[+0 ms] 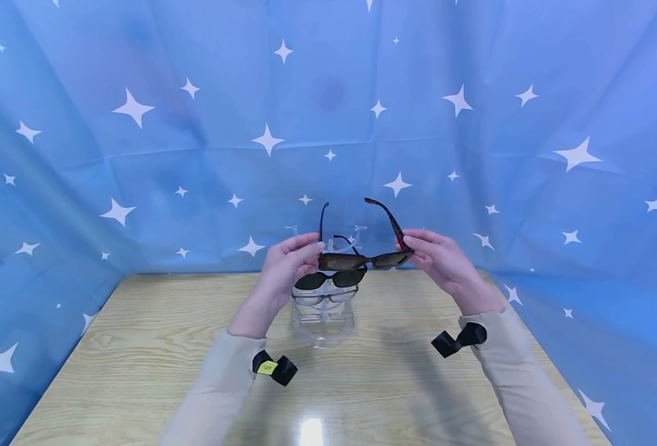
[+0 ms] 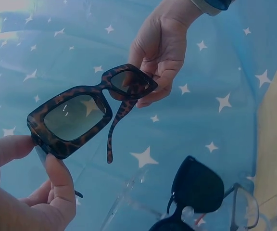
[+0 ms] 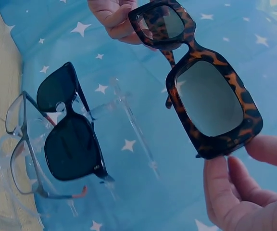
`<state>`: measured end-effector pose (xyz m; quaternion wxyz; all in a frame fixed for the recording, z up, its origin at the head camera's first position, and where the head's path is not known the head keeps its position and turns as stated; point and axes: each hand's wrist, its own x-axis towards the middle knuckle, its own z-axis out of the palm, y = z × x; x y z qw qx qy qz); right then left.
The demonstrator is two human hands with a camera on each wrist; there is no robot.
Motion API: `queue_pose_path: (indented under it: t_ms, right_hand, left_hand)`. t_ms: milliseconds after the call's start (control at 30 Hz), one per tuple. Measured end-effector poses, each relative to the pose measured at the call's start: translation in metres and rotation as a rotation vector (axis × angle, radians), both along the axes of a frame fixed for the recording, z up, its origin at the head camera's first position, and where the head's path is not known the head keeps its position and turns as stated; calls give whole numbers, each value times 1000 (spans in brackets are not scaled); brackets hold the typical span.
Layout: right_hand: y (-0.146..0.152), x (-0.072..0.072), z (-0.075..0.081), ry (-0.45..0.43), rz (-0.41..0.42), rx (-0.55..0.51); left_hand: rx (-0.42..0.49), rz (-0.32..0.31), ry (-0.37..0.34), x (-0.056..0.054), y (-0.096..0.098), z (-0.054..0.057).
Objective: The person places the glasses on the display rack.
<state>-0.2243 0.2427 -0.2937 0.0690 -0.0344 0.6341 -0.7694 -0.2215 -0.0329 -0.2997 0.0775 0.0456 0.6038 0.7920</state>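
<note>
Tortoiseshell sunglasses [image 1: 388,260] with thick rectangular frames are held up level between both hands, above a clear display stand [image 1: 321,342]. My left hand [image 1: 290,261] pinches one outer corner by the hinge, thumb and fingers on the frame [image 2: 73,118]. At the opposite corner my right hand [image 1: 438,259] pinches the frame between thumb and fingers. Both temples are unfolded and point away toward the curtain. Just below them, black sunglasses [image 3: 71,149] sit on the stand. The stand's top clear bar [image 3: 136,130] carries no glasses.
Lower on the stand are grey-framed eyeglasses [image 1: 308,300] and thin-rimmed eyeglasses [image 1: 309,318]. The stand is on a wooden table [image 1: 178,365]. A blue curtain with white stars [image 1: 328,93] hangs behind and along both sides.
</note>
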Motion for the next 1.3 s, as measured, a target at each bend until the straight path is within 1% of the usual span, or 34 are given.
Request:
queue_pose_path:
  t_ms: [100,333,433,567,700,900,1067,1300]
  right_hand:
    - [-8,-6,0,3,-3,0]
    - [-24,-18,-1,-21,-33,-6]
    - [-29,-24,-3,-18,-32,1]
    - [-35,-31,-9,-27,-40,-6]
    - [-40,-36,-15,-53,-54,-26]
    - [-46,-40,-19,-72,-73,-19]
    - [-48,-41,-21,-80,-84,1]
    - [-50,-43,-24,-79,-98,-4]
  left_hand:
    - [18,25,-9,-3,-6,-1]
    - [43,93,-45,-9,-16,-2]
    - [40,132,-62,-11,-18,-4]
    - [43,163,-87,-15,-21,-8]
    - [58,182,-112,-19,-23,-13]
    - [63,200,-136,-25,-26,-21]
    - [58,198,-137,-29,-27,-26]
    - [65,206,-138,-33,-28,-30]
